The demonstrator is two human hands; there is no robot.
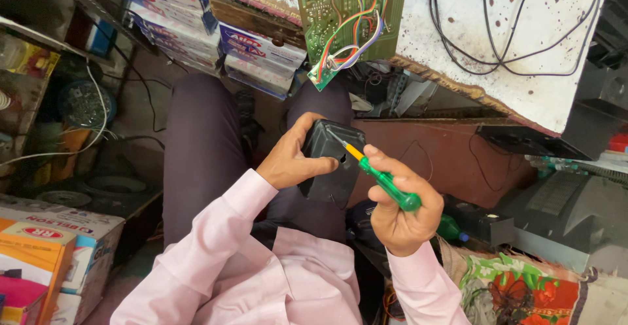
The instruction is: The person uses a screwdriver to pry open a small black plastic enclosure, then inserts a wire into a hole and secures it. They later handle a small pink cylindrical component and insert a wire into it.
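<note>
Cardboard boxes are stacked at the far left, beside the lap. A black plastic casing is held over the lap, below the bench's near edge, with the left hand clamped around its left side. A green-handled screwdriver is gripped in the closed fingers of the right hand, its tip set against the casing. A green circuit board with coloured wires overhangs the bench edge above, and black cables lie on the bench top to the right.

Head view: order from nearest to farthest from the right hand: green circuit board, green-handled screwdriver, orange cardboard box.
1. Green-handled screwdriver, held in the right hand.
2. Green circuit board, up on the bench edge.
3. Orange cardboard box, far left on the floor.
</note>
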